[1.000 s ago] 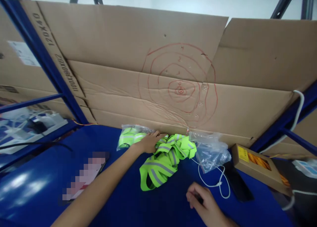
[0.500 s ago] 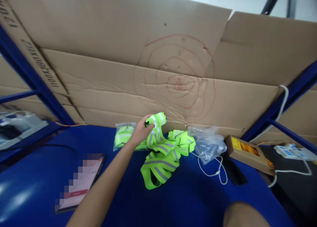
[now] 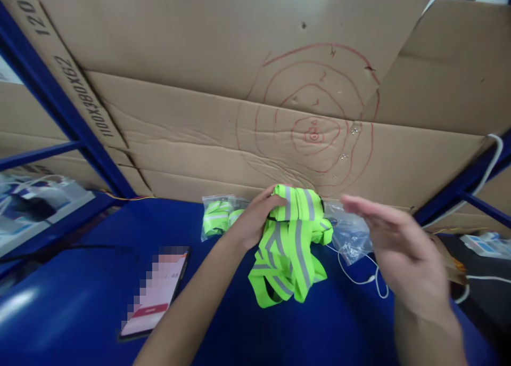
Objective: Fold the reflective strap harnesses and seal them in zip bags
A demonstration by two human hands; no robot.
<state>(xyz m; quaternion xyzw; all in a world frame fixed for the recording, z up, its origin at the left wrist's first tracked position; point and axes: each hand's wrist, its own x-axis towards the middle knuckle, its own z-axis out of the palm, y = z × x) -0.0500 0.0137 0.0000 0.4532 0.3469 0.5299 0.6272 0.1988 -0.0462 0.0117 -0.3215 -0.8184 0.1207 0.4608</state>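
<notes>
"Left hand?"
"Mine, clamped on the rolled end of the reflective strap; its loose folds lie below on the desk."
"Right hand?"
"Mine: blurred, fingers extended, apart from the strap."

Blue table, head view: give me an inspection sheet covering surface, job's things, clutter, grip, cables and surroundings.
Surface: blue table, glossy.
Job's things: green striped strapping, bunched.
Clutter: bagged green bands and screen device at left; clear bag and partly hidden box at right.
Grip: left hand holds the green striped strapping; right hand open, blurred, apart from it.
Cables: white cable near the clear bag; dark cable at left.
Surroundings: cardboard backing with red rings; blue frame.
</notes>
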